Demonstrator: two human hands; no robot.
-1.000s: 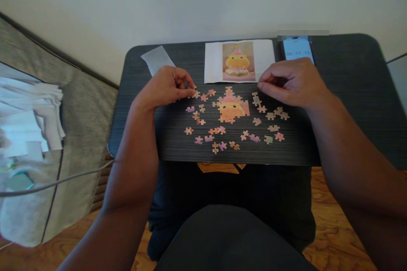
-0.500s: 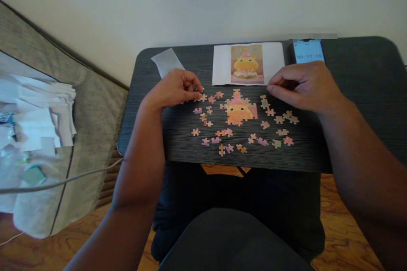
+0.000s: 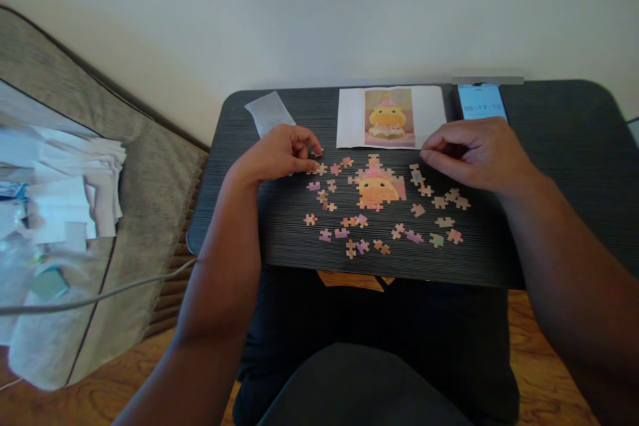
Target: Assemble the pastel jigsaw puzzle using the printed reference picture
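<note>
A partly joined jigsaw puzzle with a yellow face and pink hat lies mid-table. Loose puzzle pieces are scattered on both sides and in front of it. My left hand is at the upper left of the pieces, thumb and index finger apart, close to a few loose pieces that it partly hides. My right hand has thumb and index finger pinched together beside the lower right corner of the printed picture sheet. Anything between those fingertips is too small to make out.
A phone showing a timer lies behind my right hand. A translucent plastic bag rests at the table's back left. The dark table stands against the wall. On the left, a grey couch holds papers, and a cable crosses nearby.
The view has tilted up a little, so everything sits lower in the picture. My hands and the puzzle pieces keep nearly the same places on the table.
</note>
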